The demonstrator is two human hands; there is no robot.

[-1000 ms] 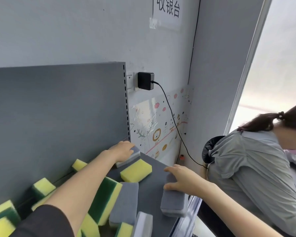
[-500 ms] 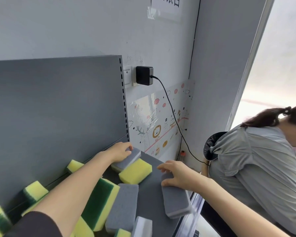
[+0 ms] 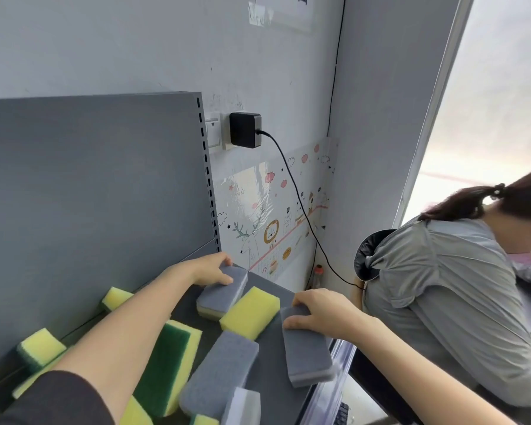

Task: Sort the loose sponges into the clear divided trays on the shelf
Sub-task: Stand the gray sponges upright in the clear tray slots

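The person's left hand (image 3: 210, 273) reaches to the far corner of the dark grey flat metal shelf (image 3: 270, 381). Its grip pinches the back grey foam sponge (image 3: 219, 297), a soft block with a pale bottom layer. The thumb lies on top and the fingers curl over the far end. The right hand (image 3: 322, 312) has its grip curled over the far end of the front grey foam sponge (image 3: 307, 351). This long soft block lies by the front of the shelf, and its near corner reaches the clear plastic strip (image 3: 339, 369) along the edge. A bright yellow foam sponge (image 3: 250, 312) sits between the two and touches the back one. A third grey foam block (image 3: 221, 369) and a green and yellow scrub sponge (image 3: 172, 363) lie closer to the person. The step looks like picking up both grey sponges so they can go together. Each should be lifted straight up, not dragged, so the yellow one does not get pushed along. The foam is squashy, so a gentle, firm squeeze should do. The front sponge is close to the edge and could slip off, so it is safer to pull it inward first. The divided trays cannot be seen plainly here, so the person should look for the right slot before letting go. Another person in a grey jacket (image 3: 442, 302) bends close on the right, so the right elbow should stay tucked in.
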